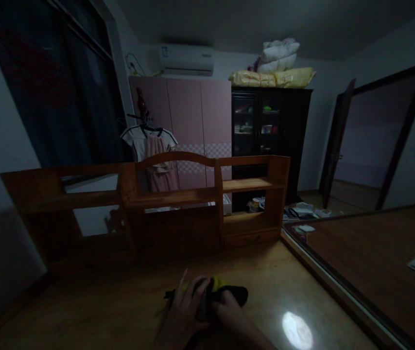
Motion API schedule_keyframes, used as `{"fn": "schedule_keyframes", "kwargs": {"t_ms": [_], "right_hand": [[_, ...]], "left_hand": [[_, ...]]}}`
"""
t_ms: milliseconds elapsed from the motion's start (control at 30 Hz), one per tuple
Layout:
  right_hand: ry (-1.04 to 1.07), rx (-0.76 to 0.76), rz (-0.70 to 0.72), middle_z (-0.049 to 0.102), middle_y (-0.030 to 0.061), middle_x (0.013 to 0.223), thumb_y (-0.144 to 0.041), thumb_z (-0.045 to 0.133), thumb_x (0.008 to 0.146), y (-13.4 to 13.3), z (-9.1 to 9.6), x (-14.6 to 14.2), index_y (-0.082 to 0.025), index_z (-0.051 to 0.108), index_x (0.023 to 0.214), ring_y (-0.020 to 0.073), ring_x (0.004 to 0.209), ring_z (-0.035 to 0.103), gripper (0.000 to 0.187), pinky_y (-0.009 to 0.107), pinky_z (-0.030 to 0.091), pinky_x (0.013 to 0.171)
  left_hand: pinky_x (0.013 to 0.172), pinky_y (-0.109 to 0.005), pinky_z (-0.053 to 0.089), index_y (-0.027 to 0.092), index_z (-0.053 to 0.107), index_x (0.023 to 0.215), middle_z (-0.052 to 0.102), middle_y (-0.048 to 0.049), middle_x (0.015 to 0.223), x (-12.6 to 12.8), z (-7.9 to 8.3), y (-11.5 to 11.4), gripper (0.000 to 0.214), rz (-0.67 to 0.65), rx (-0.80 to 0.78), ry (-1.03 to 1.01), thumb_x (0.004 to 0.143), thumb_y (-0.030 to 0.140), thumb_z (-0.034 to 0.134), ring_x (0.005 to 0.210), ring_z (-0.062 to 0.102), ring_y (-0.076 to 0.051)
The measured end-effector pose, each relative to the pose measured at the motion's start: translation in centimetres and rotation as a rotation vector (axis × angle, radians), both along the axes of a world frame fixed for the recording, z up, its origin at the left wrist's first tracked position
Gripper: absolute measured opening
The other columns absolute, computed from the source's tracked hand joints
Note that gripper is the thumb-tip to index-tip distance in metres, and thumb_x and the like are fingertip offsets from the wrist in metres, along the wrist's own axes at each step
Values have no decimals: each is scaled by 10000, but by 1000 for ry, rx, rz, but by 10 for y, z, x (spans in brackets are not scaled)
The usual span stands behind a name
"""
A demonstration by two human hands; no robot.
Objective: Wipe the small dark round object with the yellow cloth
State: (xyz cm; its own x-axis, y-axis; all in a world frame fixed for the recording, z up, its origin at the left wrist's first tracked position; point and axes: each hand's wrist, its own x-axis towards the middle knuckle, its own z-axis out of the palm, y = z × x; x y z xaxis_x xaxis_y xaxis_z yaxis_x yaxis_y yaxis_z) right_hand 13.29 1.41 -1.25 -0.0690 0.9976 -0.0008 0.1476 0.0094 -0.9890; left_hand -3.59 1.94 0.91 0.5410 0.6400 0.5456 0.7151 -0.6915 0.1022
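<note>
Black-and-yellow bundle (219, 284), pink checkered wardrobe (185, 112)

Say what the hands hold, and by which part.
A black and yellow item: the left hand lies over its left part, the right hand is nearer its right end. Whether either grips it, I cannot tell.

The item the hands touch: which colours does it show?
The item is black and yellow, in the head view.
</note>
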Motion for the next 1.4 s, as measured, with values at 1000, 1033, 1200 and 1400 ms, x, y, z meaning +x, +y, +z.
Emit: {"fn": "schedule_keyframes", "kwargs": {"t_ms": [1000, 1033, 1200, 1400], "right_hand": [[-475, 295, -80, 620, 153, 1036, -136, 402, 846, 2, -20, 5, -123, 602, 1067, 253, 981, 564, 299, 370, 428, 873], [-472, 290, -70, 617, 154, 1043, -139, 394, 850, 1, -18, 5, -121, 600, 1068, 254, 989, 561, 300, 373, 425, 882], [-427, 306, -61, 599, 142, 1094, -155, 381, 855, 1, -16, 4, -133, 580, 1100, 244, 1039, 539, 316, 368, 406, 921], [-469, 255, -102, 619, 123, 976, -196, 396, 852, 1, -22, 5, -146, 613, 956, 241, 926, 566, 246, 362, 437, 848]], "left_hand": [[1049, -577, 336, 270, 350, 1356, 510, -66, 1274, 3, -3, 5, 798, -56, 42, -124, 652, 269, 726, 1244, 435, -324], [1049, -578, 336, 267, 357, 1351, 516, -67, 1266, 3, -3, 5, 790, -61, 49, -126, 652, 271, 724, 1231, 449, -321], [1055, -580, 327, 261, 355, 1350, 525, -66, 1253, 3, -1, 5, 777, -63, 43, -120, 663, 283, 716, 1218, 465, -310], [1064, -600, 293, 240, 352, 1351, 522, -77, 1256, 2, -5, 8, 776, -65, 37, -106, 672, 347, 713, 1228, 450, -324]]}}
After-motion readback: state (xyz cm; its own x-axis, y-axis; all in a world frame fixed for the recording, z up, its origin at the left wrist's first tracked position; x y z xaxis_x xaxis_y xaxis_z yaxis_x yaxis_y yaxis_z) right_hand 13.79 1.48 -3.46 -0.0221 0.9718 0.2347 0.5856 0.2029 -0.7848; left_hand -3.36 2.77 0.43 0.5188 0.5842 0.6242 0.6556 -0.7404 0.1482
